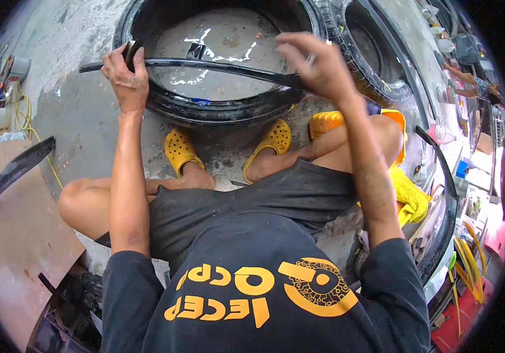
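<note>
A long, slightly curved glossy black strip (223, 67) lies across a black tire (217, 112) standing in front of me. My left hand (126, 76) is closed near the strip's left end, with a small dark block (130, 56) between thumb and fingers; the strip passes behind or under this hand. Over the right end of the strip is my right hand (323, 67), blurred by motion, its fingers stretched out and apart. Whether its palm touches the strip, I cannot tell. A small black piece (196, 50) stands up beside the strip's middle.
A second tire (376, 70) adjoins the first on the right. Curved black strips lie at the left (11, 176) on a brown board (17, 235) and at the right (449, 206). A yellow cloth (411, 197) is beside my right knee. Wet concrete (223, 35) shows inside the first tire.
</note>
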A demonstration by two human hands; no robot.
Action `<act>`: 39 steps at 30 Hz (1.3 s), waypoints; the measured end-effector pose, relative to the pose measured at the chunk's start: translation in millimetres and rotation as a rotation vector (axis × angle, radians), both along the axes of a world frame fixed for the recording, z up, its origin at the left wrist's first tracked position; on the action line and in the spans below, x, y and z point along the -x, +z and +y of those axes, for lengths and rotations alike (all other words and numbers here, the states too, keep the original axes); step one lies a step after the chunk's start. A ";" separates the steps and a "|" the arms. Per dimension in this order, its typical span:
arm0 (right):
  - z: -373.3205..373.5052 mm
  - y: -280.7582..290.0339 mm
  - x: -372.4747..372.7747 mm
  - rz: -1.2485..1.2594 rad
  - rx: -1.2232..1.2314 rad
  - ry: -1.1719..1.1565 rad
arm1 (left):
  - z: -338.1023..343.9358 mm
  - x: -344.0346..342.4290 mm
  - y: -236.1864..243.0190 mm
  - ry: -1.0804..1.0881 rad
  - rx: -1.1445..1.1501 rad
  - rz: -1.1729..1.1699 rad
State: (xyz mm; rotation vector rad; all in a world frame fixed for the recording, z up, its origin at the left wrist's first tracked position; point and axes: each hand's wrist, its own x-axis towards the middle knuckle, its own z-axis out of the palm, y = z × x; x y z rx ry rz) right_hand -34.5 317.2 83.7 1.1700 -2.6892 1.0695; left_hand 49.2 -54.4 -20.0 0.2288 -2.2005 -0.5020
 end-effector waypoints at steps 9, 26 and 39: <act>125.7 -76.9 135.2 -0.138 -0.492 -0.250 | 4.9 -3.5 -3.2 -0.014 -0.034 -0.012; 113.5 -84.4 138.9 -0.318 -0.192 -0.466 | 14.6 2.6 5.4 -0.081 -0.132 0.037; -92.6 -69.9 -24.5 -0.381 0.406 -0.216 | -99.0 20.3 17.3 0.196 -0.024 0.227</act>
